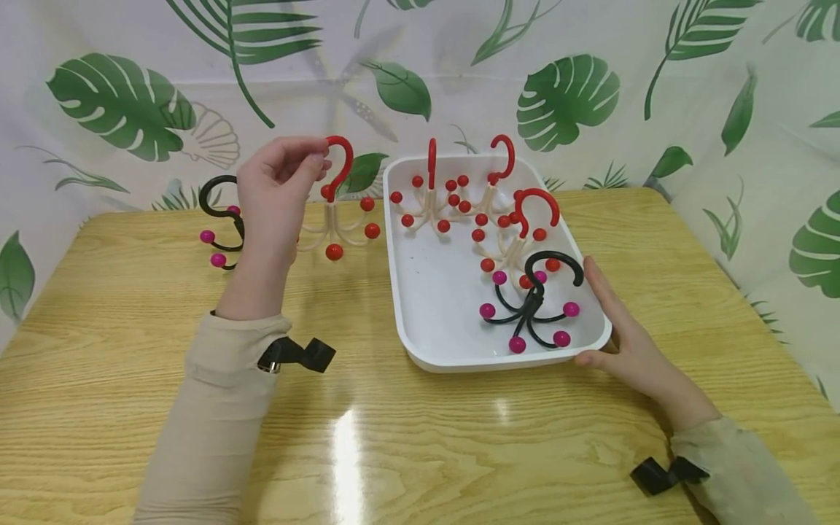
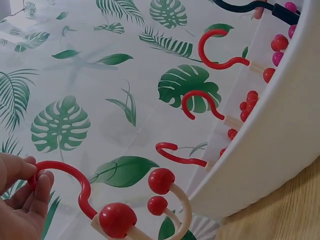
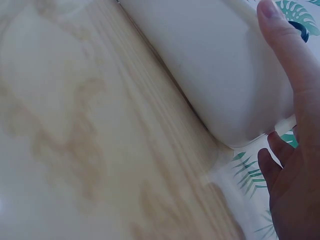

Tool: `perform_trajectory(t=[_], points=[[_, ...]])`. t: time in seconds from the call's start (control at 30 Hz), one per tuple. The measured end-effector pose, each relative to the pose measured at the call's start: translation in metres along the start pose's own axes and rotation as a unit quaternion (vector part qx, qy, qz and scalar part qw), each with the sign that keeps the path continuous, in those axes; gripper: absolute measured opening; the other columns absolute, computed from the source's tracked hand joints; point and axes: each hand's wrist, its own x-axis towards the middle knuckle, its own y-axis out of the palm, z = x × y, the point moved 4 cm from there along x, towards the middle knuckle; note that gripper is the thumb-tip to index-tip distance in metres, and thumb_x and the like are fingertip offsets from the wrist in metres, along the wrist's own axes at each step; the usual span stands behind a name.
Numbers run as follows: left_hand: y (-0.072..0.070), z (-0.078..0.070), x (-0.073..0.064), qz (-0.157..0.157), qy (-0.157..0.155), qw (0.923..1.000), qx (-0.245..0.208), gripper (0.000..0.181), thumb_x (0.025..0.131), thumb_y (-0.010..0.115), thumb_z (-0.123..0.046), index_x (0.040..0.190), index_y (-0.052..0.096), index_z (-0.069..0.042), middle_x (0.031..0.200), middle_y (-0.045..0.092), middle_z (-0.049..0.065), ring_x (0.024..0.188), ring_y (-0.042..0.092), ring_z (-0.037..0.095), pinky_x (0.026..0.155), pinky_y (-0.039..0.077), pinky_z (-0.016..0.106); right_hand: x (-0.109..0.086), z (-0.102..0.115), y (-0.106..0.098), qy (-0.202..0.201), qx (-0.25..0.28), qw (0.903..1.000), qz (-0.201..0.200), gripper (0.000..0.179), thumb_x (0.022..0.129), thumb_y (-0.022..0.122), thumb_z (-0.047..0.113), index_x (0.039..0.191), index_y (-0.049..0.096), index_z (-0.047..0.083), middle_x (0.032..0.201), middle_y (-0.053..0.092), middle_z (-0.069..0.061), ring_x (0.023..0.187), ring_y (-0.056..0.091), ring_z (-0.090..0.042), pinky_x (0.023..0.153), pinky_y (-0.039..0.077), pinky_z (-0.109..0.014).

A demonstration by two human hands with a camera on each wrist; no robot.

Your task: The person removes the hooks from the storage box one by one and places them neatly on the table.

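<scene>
In the head view my left hand [image 1: 278, 182] pinches the red hook of a beige multi-arm hook hanger [image 1: 331, 222] tipped with red balls, left of the white tray [image 1: 410, 350]. The left wrist view shows thumb and fingertips on the end of that hook [image 2: 82, 182]. My right hand [image 1: 633, 357] holds the tray's near right corner, thumb on the front wall and fingers along the right side. Three beige hangers with red hooks [image 1: 429, 200] stand inside the tray toward the back and right. A black hanger [image 1: 531, 306] with magenta balls stands at its near right.
Another black hanger [image 1: 219, 219] with magenta balls is at the back left, partly hidden behind my left hand. A wood-grain table [image 1: 420, 452] lies under everything. A white cloth [image 1: 459, 80] printed with green leaves rises behind and at the sides.
</scene>
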Motion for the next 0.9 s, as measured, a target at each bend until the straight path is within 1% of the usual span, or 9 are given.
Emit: perform_trajectory(t=[0.27,0.47,0.7,0.9], points=[[-0.007,0.019,0.006,-0.026,-0.021,0.9994,0.003,0.011,0.091,0.063,-0.006,0.099,0.071,-0.003,0.099,0.066,0.01,0.089,0.063,0.022,0.087,0.05,0.028,0.0,0.0,0.0,-0.002,-0.002,1.0,0.0,0.114,0.07,0.085,0.016,0.154,0.009,0.021,0.16,0.001,0.0,0.145,-0.001,-0.015,0.107,0.013,-0.014],[-0.009,0.036,0.008,-0.038,-0.035,0.9983,0.025,0.012,0.092,0.063,-0.007,0.101,0.07,-0.004,0.099,0.065,0.009,0.091,0.063,0.021,0.089,0.049,0.027,0.0,0.001,0.0,-0.005,-0.003,1.0,0.001,0.114,0.07,0.085,0.014,0.154,0.009,0.02,0.16,0.001,-0.001,0.145,-0.001,-0.015,0.107,0.013,-0.014],[-0.012,0.053,0.008,-0.042,-0.051,0.9978,0.005,0.011,0.092,0.062,-0.004,0.1,0.068,-0.002,0.1,0.064,0.009,0.092,0.063,0.021,0.09,0.049,0.027,0.0,0.001,0.001,0.0,-0.005,1.0,0.0,0.116,0.069,0.086,0.01,0.154,0.009,0.021,0.16,0.001,0.001,0.145,0.0,-0.013,0.107,0.013,-0.014],[-0.014,0.063,0.009,-0.045,-0.058,0.9972,-0.011,0.009,0.091,0.062,0.0,0.098,0.067,-0.002,0.099,0.064,0.009,0.092,0.063,0.021,0.09,0.049,0.027,0.0,0.002,0.0,-0.002,-0.003,1.0,0.0,0.116,0.068,0.086,0.009,0.154,0.009,0.02,0.16,0.001,0.0,0.145,0.0,-0.013,0.107,0.014,-0.014]])
